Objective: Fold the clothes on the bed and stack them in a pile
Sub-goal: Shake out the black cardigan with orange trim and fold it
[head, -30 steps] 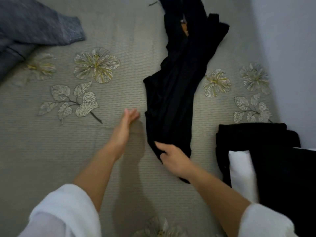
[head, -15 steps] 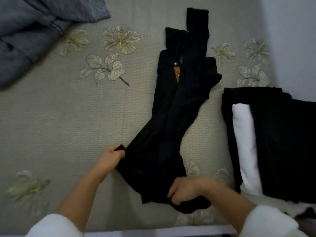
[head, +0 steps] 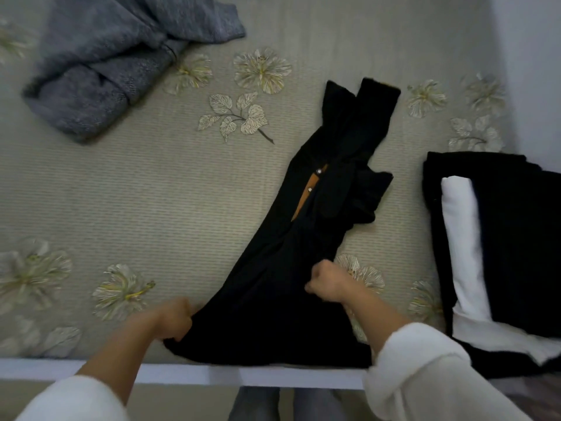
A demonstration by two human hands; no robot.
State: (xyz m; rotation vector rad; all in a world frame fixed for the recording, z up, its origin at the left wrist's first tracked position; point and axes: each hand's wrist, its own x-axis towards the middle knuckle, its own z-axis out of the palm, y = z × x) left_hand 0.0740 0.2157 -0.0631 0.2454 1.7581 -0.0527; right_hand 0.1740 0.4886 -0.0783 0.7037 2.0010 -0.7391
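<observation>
Lying diagonally on the near half of the bed (head: 151, 192), the black garment (head: 303, 253) runs from the white front edge (head: 182, 372) up and to the right, its narrow far end split into two strips beside a printed flower. Partway along it a tan strip (head: 306, 196) shows through a gap in the cloth, with two small shiny studs on it; whether it carries any writing is too small to tell. To the right, well apart from the garment, sits the pile (head: 516, 238) of folded dark clothes with a white piece (head: 461, 238) tucked between its layers, close to the pale wall (head: 534, 56). At the far left a grey sweater (head: 115, 65) lies crumpled and unfolded. The bedspread is greenish-grey with ribbed stitching and pale flowers and leaves. The left hand (head: 173, 319) reaches in from below, its fingers (head: 183, 325) curled tight round the garment's near left corner, just above the bed's edge. The right hand (head: 329, 282) is set higher and to the right, closed as a fist with its fingers (head: 317, 279) bunching the cloth at the garment's right side. Both forearms are bare up to rolled white sleeves (head: 425, 375). Below the bed's edge, grey trouser legs (head: 255, 402) show between the arms.
</observation>
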